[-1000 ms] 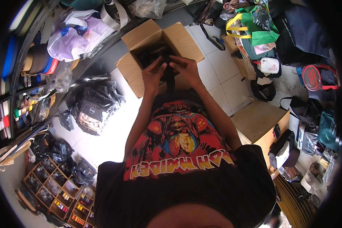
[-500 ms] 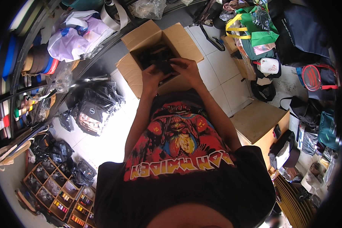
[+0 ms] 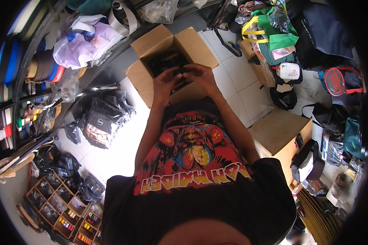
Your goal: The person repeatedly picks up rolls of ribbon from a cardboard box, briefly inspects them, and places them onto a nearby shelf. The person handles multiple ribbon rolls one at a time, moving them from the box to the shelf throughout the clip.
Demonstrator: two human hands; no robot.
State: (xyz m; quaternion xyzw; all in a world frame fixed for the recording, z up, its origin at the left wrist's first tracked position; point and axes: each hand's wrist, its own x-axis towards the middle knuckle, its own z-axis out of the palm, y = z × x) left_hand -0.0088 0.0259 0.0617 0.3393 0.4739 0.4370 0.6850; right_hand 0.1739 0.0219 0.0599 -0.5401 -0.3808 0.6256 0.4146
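An open cardboard box (image 3: 152, 41) stands in front of me with its flaps spread outward. Dark items (image 3: 164, 60) lie inside it, too shadowed to name. Both my hands are over the near side of the box, fingertips almost meeting. My left hand (image 3: 164, 83) is closed with bent fingers, pinching at something small and dark. Opposite it, my right hand (image 3: 201, 76) also has its thumb and fingers drawn together at the same spot. What lies between the fingertips blends into the dark box interior, so its kind cannot be made out.
Shelves with rolls of strap (image 3: 41, 70) line the left. Plastic-wrapped black bags (image 3: 104, 116) lie on the floor there. A wooden cabinet (image 3: 278, 126) stands to my right, with a green bag (image 3: 280, 41) and other bags beyond. A compartment rack of thread spools (image 3: 65, 204) is at lower left.
My hands have come closer together, fingertips now nearly touching. The dark flat piece that showed between them before is now hardly visible. The view has shifted slightly.
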